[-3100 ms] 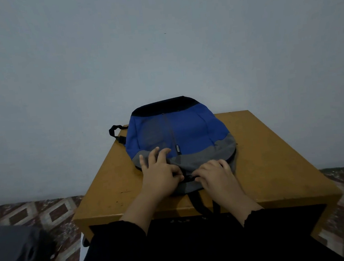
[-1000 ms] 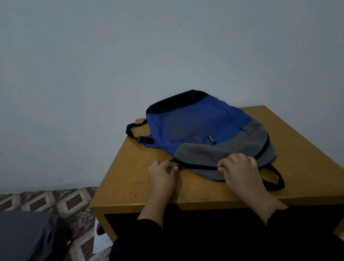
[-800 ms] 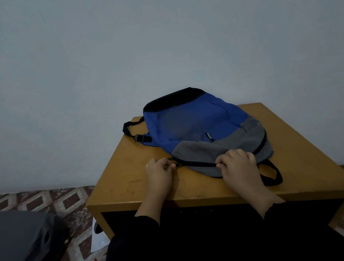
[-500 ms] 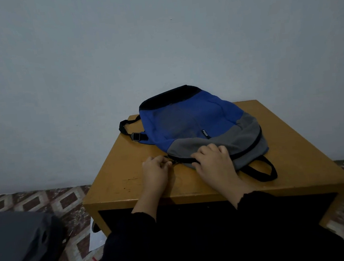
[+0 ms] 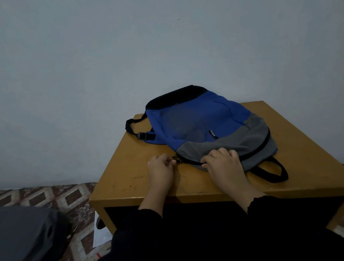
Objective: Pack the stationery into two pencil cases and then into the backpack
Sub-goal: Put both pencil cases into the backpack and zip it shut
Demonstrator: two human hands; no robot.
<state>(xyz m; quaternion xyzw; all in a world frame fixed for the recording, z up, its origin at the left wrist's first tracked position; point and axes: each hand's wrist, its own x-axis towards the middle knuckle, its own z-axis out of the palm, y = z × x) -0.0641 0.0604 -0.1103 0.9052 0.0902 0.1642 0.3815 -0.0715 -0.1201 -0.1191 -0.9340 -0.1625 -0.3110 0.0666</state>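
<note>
A blue and grey backpack (image 5: 204, 127) with a black top band lies flat on the yellow wooden table (image 5: 306, 160). My left hand (image 5: 161, 168) sits at the left end of its black zipper and pinches the zipper pull with curled fingers. My right hand (image 5: 224, 163) lies a little to the right, its fingers curled into the grey fabric along the zipper line. The zipper runs shut across the grey part. No pencil cases or stationery are in sight.
A black strap loop (image 5: 274, 173) lies on the table right of my right hand. Another strap with a buckle (image 5: 142, 136) hangs off the backpack's left side. A dark grey bag (image 5: 16, 243) and a white paper (image 5: 100, 234) lie on the patterned floor at left.
The backpack has turned so its zipper end points left. My right hand slid left along the zipper toward my left hand, which stays at the zipper's left end.
</note>
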